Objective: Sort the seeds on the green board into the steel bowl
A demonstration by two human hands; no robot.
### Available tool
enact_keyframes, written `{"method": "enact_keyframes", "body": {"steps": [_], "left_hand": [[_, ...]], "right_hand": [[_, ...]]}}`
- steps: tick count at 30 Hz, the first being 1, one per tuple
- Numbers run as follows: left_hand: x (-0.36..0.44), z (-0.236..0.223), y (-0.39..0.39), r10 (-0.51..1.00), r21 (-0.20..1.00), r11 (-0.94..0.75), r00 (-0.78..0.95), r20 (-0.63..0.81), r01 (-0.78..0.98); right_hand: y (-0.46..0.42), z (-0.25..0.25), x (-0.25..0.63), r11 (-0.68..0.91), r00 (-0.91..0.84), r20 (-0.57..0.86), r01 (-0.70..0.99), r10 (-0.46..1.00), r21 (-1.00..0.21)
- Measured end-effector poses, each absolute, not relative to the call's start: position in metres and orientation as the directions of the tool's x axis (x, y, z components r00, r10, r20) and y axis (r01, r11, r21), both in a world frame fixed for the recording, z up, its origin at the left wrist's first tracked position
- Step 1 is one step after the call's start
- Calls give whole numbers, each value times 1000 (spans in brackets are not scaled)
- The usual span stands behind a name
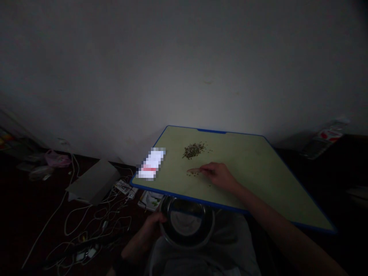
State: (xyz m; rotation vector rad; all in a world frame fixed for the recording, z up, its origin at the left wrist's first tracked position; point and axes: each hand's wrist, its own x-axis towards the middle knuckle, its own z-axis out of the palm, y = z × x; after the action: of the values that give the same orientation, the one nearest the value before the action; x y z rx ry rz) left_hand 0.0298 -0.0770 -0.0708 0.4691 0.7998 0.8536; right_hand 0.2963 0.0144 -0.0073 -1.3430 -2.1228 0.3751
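My right hand is closed on a slim reddish-brown strip, whose exact kind I cannot make out in the dim light. The strip lies low over the pale green tabletop, beside several small dark grains. Farther back on the table is a loose pile of similar brown grains, perhaps seeds or beans. Below the table's near edge, my left hand grips the rim of a round, shiny metal bowl. The bowl sits over my lap, partly under the edge.
A lit phone with a blurred screen lies on the table's left side. The blue table rim borders the bowl. At left on the floor are a grey box, tangled white cables and a pink bag. A wall stands behind.
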Motion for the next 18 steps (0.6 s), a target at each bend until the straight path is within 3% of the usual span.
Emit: {"method": "enact_keyframes", "body": {"steps": [4,11,18], "left_hand": [[30,-75,-76,795,633,602,440,-419,-486],[32,-78,-77,805,643,593,382,-454,-484],[30,-84,-73,797,640,604,359,-486,-474]], "right_hand": [[-3,-3,299,447,-290,369,760,883,-473],[-55,-20,311,168,67,443,867,894,-469],[-58,-23,288,166,51,448,886,893,-432]]}}
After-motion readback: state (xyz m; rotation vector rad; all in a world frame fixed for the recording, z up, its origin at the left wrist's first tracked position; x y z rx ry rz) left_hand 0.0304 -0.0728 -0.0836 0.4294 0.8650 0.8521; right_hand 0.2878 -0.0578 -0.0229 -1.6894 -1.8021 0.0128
